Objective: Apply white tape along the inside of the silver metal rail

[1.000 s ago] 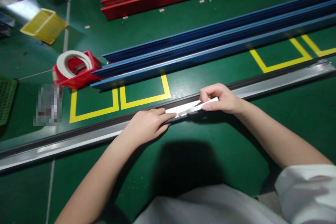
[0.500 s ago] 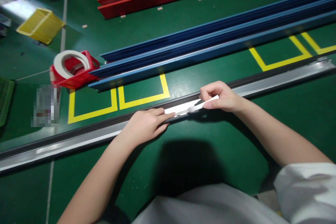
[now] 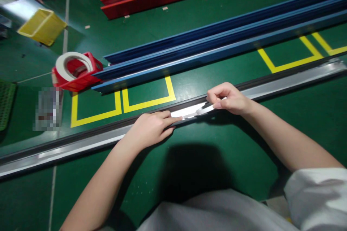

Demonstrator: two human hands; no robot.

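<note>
One head-worn camera looks forward and down over the grey cloth shirt (image 3: 217, 213). It faces the smooth green tabletop (image 3: 244, 151) closely.

A loose, pale grey top (image 3: 217, 213) is worn, lightly creased across the front, its short, wide right sleeve (image 3: 317, 196) gathered in soft, shaded folds, while both forearms (image 3: 104, 177) and hands (image 3: 151, 128) are bare.

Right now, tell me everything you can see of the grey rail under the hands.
The rail is long, straight and metal-looking: a shiny grey face with a dark far edge. It lies aslant across the green table, running out of view at left. The left hand rests on it. The right hand pinches a white strip over its middle stretch; whether that hand touches it is unclear.
</note>
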